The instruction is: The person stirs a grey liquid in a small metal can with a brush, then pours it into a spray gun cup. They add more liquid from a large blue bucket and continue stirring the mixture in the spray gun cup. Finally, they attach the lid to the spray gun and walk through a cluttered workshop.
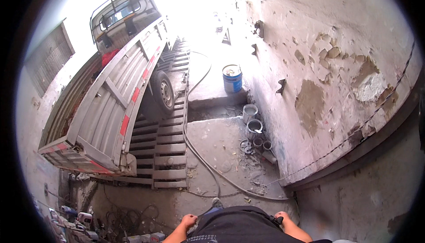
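Observation:
My left hand [189, 220] hangs low beside the dark shirt [243, 225], its fingers curled in, with nothing showing in them. On the other side of the shirt, my right hand [282, 217] is closed around something small and dark [277, 220]; its kind is too unclear to tell. One shoe [217, 202] shows past the shirt hem, near a long hose [205, 167] on the floor. Neither hand touches the truck [113, 92], which stands ahead to the left on a slatted metal ramp [170, 149].
A blue bucket [232, 79] stands ahead, beyond a sunken gap [212, 112] in the floor. Open cans [254, 128] line the foot of the peeling wall [327, 66]. Metal brackets [281, 86] jut from it. Cables and tools [128, 221] lie at the lower left.

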Motion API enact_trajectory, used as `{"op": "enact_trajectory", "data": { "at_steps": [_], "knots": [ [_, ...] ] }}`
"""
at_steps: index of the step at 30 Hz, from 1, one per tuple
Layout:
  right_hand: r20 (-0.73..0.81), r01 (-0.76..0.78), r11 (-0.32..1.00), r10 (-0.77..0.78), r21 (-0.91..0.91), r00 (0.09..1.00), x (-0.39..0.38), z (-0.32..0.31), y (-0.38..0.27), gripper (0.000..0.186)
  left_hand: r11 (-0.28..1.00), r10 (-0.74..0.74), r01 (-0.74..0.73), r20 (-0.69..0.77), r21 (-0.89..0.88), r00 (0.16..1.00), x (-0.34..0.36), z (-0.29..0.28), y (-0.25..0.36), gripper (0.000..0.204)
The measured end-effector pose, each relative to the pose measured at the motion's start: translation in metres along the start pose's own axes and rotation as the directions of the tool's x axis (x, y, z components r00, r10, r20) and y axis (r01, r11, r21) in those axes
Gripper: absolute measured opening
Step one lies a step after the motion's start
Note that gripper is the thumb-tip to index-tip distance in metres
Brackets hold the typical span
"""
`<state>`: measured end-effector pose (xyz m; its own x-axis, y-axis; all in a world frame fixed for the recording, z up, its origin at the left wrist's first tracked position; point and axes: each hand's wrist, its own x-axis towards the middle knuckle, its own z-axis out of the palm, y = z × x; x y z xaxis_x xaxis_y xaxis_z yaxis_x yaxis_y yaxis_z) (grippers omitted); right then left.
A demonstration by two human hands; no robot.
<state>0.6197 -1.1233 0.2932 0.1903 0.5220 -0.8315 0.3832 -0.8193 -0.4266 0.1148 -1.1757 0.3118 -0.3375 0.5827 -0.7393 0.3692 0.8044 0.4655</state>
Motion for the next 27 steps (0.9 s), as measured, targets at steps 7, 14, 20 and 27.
{"op": "enact_trajectory", "data": {
  "at_steps": [7, 14, 20, 27],
  "knots": [
    [-0.063, -0.021, 1.000, 0.020, -0.014, 0.998, -0.011, 0.002, -0.011, 0.013, 0.999, -0.036, 0.036, 0.016, 0.004, 0.999, 0.001, 0.001, -0.003, 0.030],
    [-0.036, 0.016, 0.999, -0.015, 0.031, 0.999, 0.015, 0.003, 0.016, 0.012, 0.999, -0.046, 0.046, 0.028, 0.008, 0.999, 0.004, 0.005, 0.000, 0.030],
    [-0.054, 0.000, 1.000, -0.002, -0.028, 0.999, 0.014, 0.004, 0.013, 0.011, 0.999, -0.035, 0.035, 0.019, 0.015, 0.999, -0.001, 0.003, 0.004, 0.029],
    [-0.017, -0.032, 0.999, 0.033, 0.018, 0.999, 0.016, 0.000, 0.011, 0.009, 1.000, -0.017, 0.017, 0.019, 0.026, 1.000, 0.001, 0.001, 0.000, 0.029]
  ]
}}
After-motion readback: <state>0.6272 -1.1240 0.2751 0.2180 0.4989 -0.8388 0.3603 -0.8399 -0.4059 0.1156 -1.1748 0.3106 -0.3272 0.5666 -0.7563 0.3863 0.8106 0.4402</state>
